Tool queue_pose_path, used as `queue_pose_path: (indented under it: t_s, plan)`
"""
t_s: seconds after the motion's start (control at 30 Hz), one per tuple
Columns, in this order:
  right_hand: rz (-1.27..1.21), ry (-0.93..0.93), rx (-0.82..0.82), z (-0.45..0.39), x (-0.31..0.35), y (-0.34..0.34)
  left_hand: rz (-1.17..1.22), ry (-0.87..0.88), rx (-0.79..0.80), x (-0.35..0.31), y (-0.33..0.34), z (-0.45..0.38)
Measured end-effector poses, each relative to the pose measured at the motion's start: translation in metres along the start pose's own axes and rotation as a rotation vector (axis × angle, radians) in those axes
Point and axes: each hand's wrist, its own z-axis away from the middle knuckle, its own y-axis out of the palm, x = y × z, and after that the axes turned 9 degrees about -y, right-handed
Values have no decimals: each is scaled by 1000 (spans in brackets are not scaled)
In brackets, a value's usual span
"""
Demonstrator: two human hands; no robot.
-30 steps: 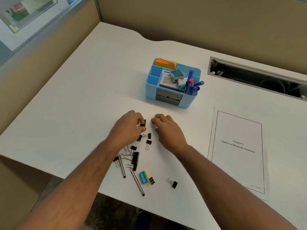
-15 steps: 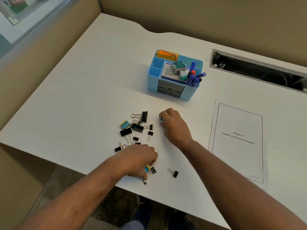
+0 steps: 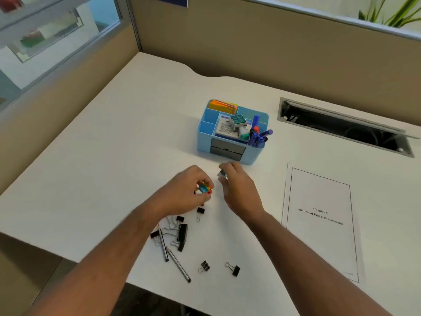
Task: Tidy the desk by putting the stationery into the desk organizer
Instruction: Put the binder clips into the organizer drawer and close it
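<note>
A light blue desk organizer [image 3: 204, 131] stands mid-desk with sticky notes, a white box and purple markers in it. Just in front of it, my left hand [image 3: 184, 192] pinches a small blue and yellow eraser [image 3: 204, 188]. My right hand [image 3: 239, 188] holds another small blue and white eraser [image 3: 222, 174] at its fingertips. Near the front edge lie several black binder clips [image 3: 182, 233] and two pencils [image 3: 178, 264]. Two more clips [image 3: 234, 269] lie apart to the right.
A printed sheet [image 3: 319, 222] lies at the right of the white desk [image 3: 102, 156]. A cable slot [image 3: 344, 127] opens behind it. Partition walls close the back and left sides.
My left hand went to the front edge, picked up the blue and yellow eraser and carried it up toward the organizer. My right hand moved slightly forward, keeping its eraser.
</note>
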Motion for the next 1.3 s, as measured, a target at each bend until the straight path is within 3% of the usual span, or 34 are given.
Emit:
queue_pose_path:
  t_s: [0.2,0.3,0.63,0.93,1.03,1.2,1.3]
  plan:
    - [-81,-126,-206,-43,27,-32,273,63,-447,-23,-51,-72]
    - [-133,-119,-246,-70,37,-45,227,70,-534,-35,-64,-105]
    - [-252,149,-233,-145,30,-55,-114,73,-445,-16,-63,-166]
    - [-11,158,-168,-166,26,-39,-316,180,-617,-15,-68,-176]
    - [14,138,-168,-170,27,-36,-320,150,-616,-13,-69,-175]
    - [-7,164,-102,-172,27,-30,-261,121,-485,-9,-72,-164]
    - [27,156,-59,-176,29,-32,-130,86,-481,-13,-74,-146]
